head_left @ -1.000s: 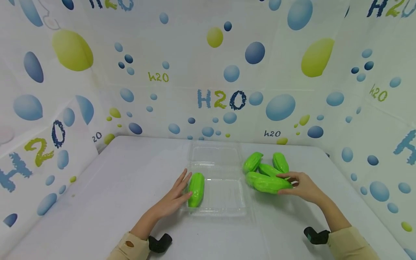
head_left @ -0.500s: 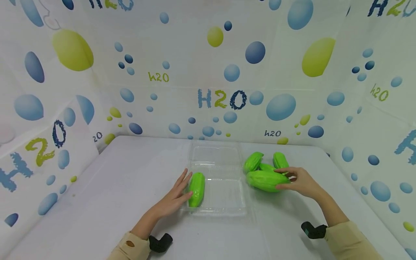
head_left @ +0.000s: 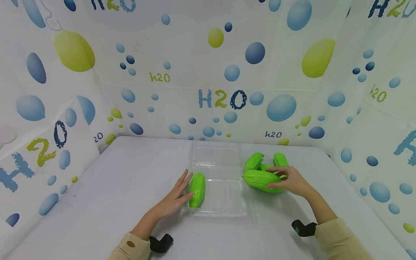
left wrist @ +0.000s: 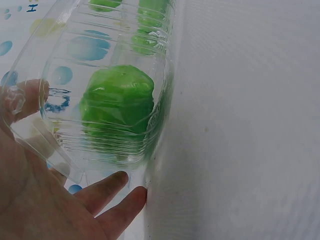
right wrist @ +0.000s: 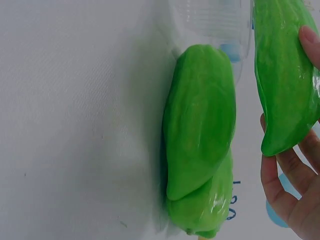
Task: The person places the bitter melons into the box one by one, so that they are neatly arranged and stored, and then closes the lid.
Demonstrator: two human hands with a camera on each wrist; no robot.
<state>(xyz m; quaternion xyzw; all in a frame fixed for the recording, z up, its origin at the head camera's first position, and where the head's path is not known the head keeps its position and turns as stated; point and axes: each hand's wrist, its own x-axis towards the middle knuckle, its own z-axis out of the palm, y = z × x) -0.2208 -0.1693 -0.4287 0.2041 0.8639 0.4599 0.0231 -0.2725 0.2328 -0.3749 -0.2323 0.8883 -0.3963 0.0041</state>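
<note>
My right hand (head_left: 290, 181) holds a glossy green, ridged, gourd-like vegetable (head_left: 261, 180) by its tapered end. In the right wrist view this held gourd (right wrist: 285, 75) is apart from another gourd (right wrist: 200, 120) lying on the table. Beside the open clear plastic clamshell box (head_left: 224, 209), my left hand (head_left: 170, 202) rests with fingers straight at the left wall. One green gourd (head_left: 196, 190) lies lengthwise inside, along that wall. Through the plastic in the left wrist view, its rounded end (left wrist: 117, 102) shows. The left fingertips (left wrist: 120, 179) sit low, outside the box.
Behind the held gourd, several more green gourds (head_left: 254, 161) lie in a group right of the box. The box's lid (head_left: 216, 155) lies folded back toward the rear wall. White sheeting printed with bubbles surrounds the white table (head_left: 130, 169).
My right hand has moved left with the gourd, bringing it closer to the box's right edge and covering more of the one behind. The left hand stays in place.
</note>
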